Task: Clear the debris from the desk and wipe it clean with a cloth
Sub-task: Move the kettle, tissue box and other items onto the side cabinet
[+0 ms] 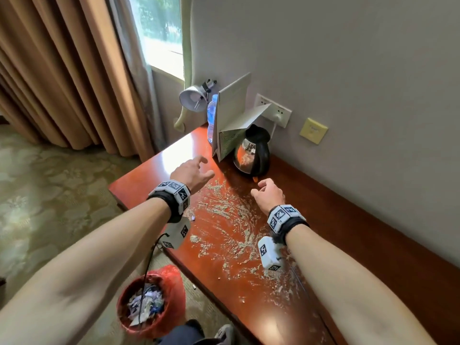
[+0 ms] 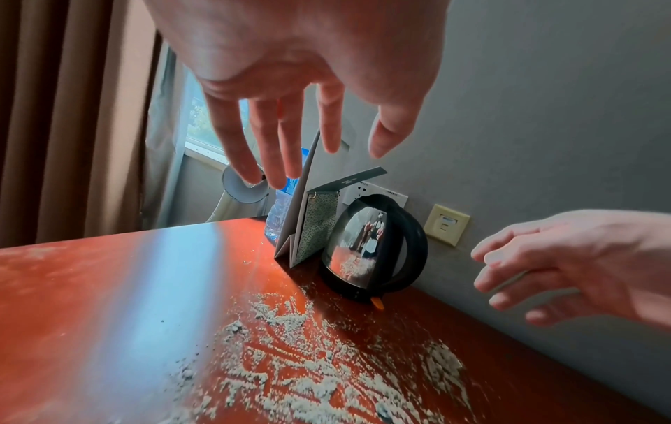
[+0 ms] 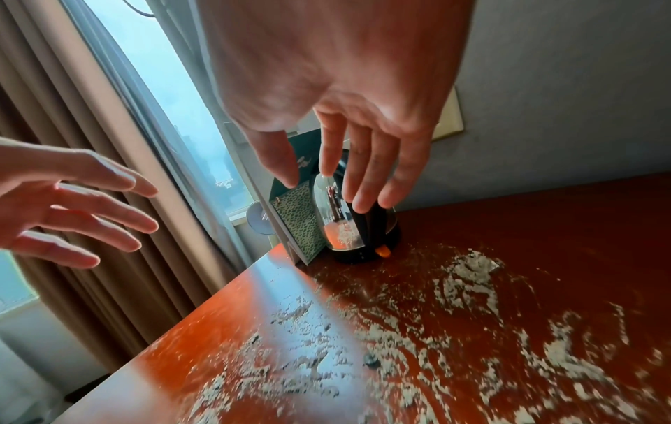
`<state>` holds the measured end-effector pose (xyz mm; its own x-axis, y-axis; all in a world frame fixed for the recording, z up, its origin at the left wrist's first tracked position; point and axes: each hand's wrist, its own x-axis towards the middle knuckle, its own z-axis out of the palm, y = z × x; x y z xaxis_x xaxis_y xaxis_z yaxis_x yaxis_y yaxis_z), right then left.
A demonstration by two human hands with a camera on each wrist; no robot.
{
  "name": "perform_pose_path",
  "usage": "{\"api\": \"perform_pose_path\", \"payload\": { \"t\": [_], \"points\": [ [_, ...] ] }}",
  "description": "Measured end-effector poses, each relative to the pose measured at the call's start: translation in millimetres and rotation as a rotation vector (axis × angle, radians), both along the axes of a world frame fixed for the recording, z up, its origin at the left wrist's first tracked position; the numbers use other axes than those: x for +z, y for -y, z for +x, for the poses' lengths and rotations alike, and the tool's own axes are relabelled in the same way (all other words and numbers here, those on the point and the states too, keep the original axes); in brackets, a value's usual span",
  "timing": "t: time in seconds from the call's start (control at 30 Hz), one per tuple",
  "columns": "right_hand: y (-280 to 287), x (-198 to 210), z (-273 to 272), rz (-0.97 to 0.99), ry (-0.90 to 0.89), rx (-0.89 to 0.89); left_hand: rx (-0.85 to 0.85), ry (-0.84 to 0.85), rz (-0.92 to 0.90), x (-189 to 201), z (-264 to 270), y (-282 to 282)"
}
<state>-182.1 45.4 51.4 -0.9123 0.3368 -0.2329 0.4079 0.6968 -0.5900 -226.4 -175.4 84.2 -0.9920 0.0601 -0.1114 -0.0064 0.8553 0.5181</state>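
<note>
Debris (image 1: pixel 225 227) streaks the bench (image 1: pixel 353 235); left hand (image 1: pixel 191 171) and right hand (image 1: pixel 270 192), fingers spread and empty, hover near the far kettle (image 1: pixel 254 155), probably to clear it.

Both forearms are bare, with no sleeves. Each wrist wears a black fabric strap (image 1: pixel 171 202) topped by white blocks printed with black square coded markers (image 1: pixel 281 215). A white boxy camera module (image 1: pixel 268 255) hangs beneath each wrist; a thin black cable (image 1: pixel 146 275) trails from the left one
</note>
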Motion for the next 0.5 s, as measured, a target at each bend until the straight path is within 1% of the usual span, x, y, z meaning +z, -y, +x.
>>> {"api": "perform_pose_path", "payload": {
  "t": [0.17, 0.23, 0.43, 0.5],
  "points": [
    [-10.0, 1.8, -39.1, -0.022, 0.007, -0.073, 0.014, 0.043, 0.037, -8.8, -51.1, -7.7],
    [-13.5, 2.0, -56.9, -0.034, 0.003, -0.104, 0.02, 0.053, 0.072, -14.4, -72.5, -12.4],
    [-21.6, 1.2, -106.6, -0.019, -0.002, -0.172, -0.035, 0.074, 0.173, -34.9, -135.3, -29.8],
    [-22.7, -1.7, -122.7, -0.038, 0.006, -0.188, -0.044, 0.081, 0.248, -41.2, -153.4, -33.6]
  ]
}}
